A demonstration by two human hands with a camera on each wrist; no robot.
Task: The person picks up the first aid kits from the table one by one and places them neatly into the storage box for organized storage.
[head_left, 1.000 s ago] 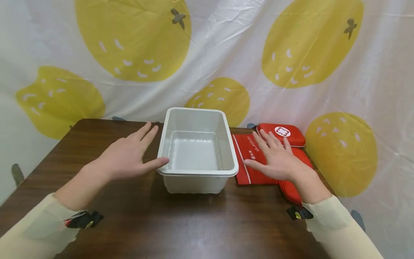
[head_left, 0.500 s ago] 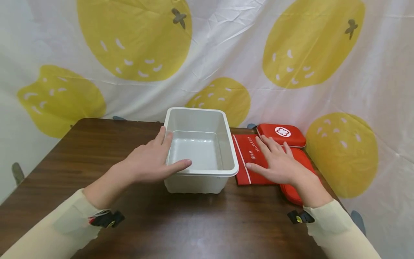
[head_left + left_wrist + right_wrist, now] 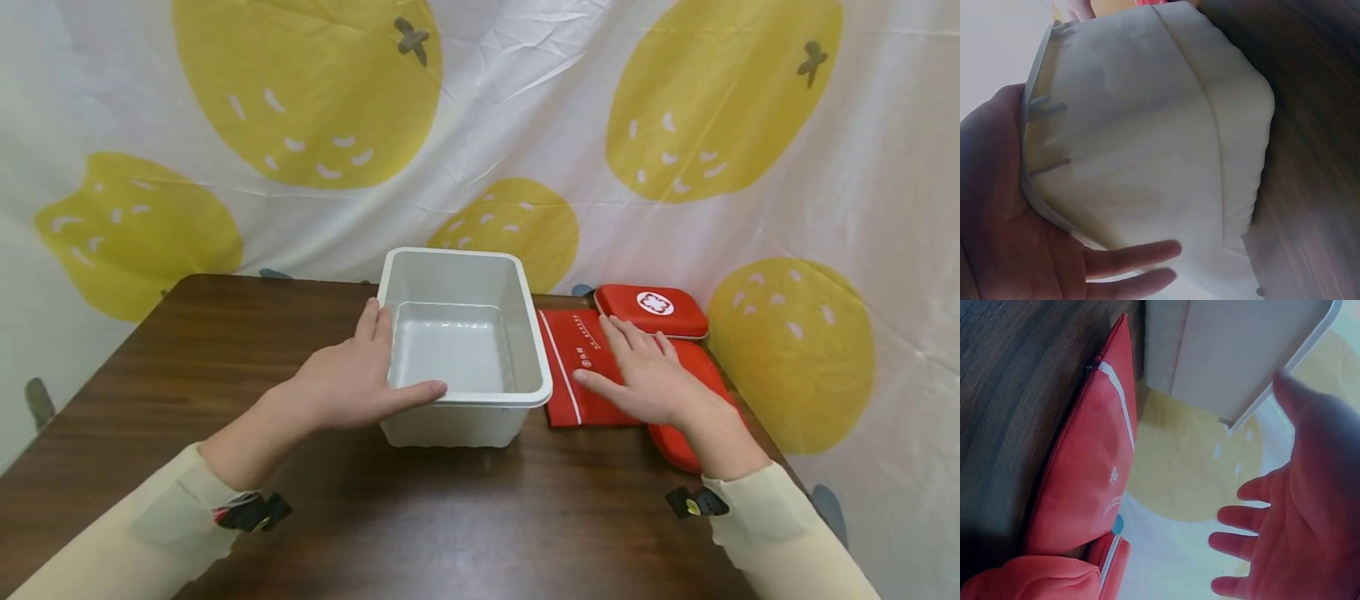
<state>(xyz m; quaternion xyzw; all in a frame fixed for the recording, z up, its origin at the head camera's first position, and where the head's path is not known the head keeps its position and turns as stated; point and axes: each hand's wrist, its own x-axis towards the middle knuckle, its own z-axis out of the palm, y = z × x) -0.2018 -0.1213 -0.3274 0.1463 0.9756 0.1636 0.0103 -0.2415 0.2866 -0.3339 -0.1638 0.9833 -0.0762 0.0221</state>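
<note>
A whitish rectangular plastic tub point(image 3: 457, 421) stands on the table, its open top facing up. My left hand point(image 3: 341, 375) lies against its near left corner, fingers straight; the thumb stretches along the near rim. In the left wrist view, two straight fingers point(image 3: 1135, 257) extend beside the outer wall below the rim. My right hand point(image 3: 648, 375) hovers with spread fingers above a flat red zip pouch point(image 3: 573, 408), holding nothing. In the right wrist view, its thumb overlaps the tub's rim.
Behind the right hand lies a red zip case point(image 3: 618, 304) with a white round emblem. Another red case point(image 3: 701, 367) lies at the table's right edge, partly hidden by that hand. Brown wooden tabletop point(image 3: 465, 525) extends in front, and a lemon-print cloth point(image 3: 510, 125) hangs behind.
My left hand has moved right, from beside the tub's left rim to its near left corner. The right hand has barely shifted, and the tub has stayed put.
</note>
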